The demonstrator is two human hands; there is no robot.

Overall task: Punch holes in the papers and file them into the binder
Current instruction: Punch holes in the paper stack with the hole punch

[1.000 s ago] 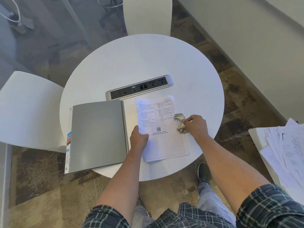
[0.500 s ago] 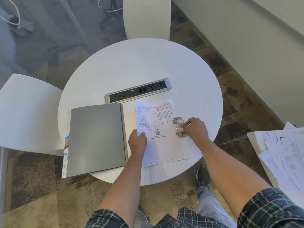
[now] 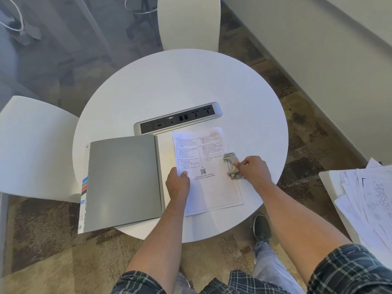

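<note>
Left hand [image 3: 177, 183] pinches paper [image 3: 206, 168] at its left edge, centre frame on worktop [image 3: 180, 85]. Right hand [image 3: 253, 169] grips hole punch [image 3: 231, 165] on right edge. Binder [image 3: 124, 181] closed, left. Risk: sheet skews in punch, holes misaligned.

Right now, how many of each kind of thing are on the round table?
Binder: 1
Printed paper: 1
Hole punch: 1
Power socket strip: 1
Total: 4
The left hand pinches the paper's edge; the right hand holds the punch.
</note>
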